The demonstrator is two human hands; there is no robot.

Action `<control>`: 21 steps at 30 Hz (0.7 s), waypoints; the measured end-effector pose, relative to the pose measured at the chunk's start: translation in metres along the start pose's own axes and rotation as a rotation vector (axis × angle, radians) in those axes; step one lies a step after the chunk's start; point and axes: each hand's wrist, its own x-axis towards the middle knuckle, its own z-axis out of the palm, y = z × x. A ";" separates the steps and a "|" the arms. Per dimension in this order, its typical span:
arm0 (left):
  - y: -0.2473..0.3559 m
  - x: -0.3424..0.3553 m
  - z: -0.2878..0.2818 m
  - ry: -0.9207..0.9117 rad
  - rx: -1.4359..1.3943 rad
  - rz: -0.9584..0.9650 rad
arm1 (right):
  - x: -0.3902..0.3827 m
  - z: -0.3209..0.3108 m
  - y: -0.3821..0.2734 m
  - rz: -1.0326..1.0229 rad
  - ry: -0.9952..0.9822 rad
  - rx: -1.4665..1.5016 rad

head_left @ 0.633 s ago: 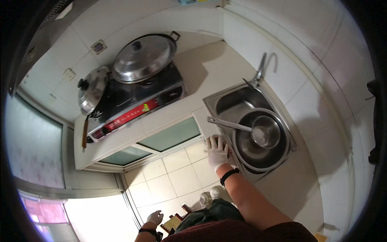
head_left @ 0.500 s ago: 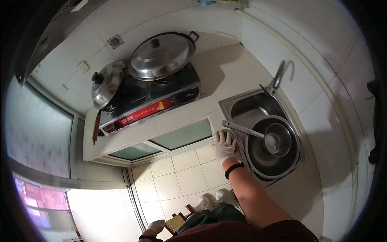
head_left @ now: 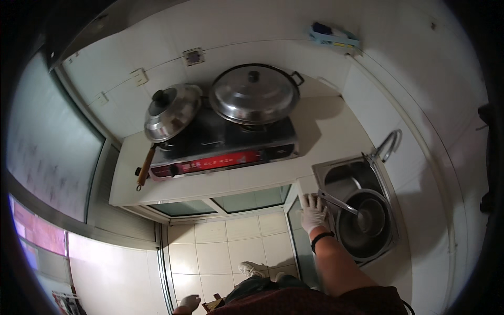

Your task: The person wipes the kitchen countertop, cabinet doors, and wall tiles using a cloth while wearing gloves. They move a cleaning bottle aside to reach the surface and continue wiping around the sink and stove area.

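My right hand [head_left: 314, 211], in a thin white glove, lies on the counter edge just left of the sink, its fingers stretched out and nothing held. Close to its fingertips is the handle of a metal ladle [head_left: 336, 202]. The ladle's wide bowl rests inside a dark round pan [head_left: 348, 242], which sits in the steel sink [head_left: 329, 170]. Down at the lower edge, my left hand [head_left: 189, 303], also gloved, is beside a small wooden stool [head_left: 212, 303] that is mostly cut off. Blur hides how those fingers are set and whether they touch the stool.
A two-burner gas stove [head_left: 226, 142] carries a large lidded wok [head_left: 255, 97] and a smaller lidded pan [head_left: 170, 113] whose wooden handle sticks out over the front. A faucet [head_left: 386, 144] rises behind the sink. Glass-fronted cabinets [head_left: 252, 198] stand below the counter, above the tiled floor [head_left: 226, 252].
The whole view has shifted, so stove and sink appear lower and further right. My right hand stays at the counter edge. My left hand and the stool have slipped nearer the lower edge.
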 end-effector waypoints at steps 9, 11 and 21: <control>0.054 -0.015 -0.132 0.236 -0.312 -0.044 | 0.004 0.016 0.001 0.013 0.002 -0.059; 0.048 -0.016 -0.130 0.208 -0.294 -0.087 | 0.006 0.013 -0.003 0.024 -0.019 -0.057; 0.044 -0.042 -0.063 0.003 -0.478 -0.256 | 0.152 0.022 -0.054 0.096 0.448 0.404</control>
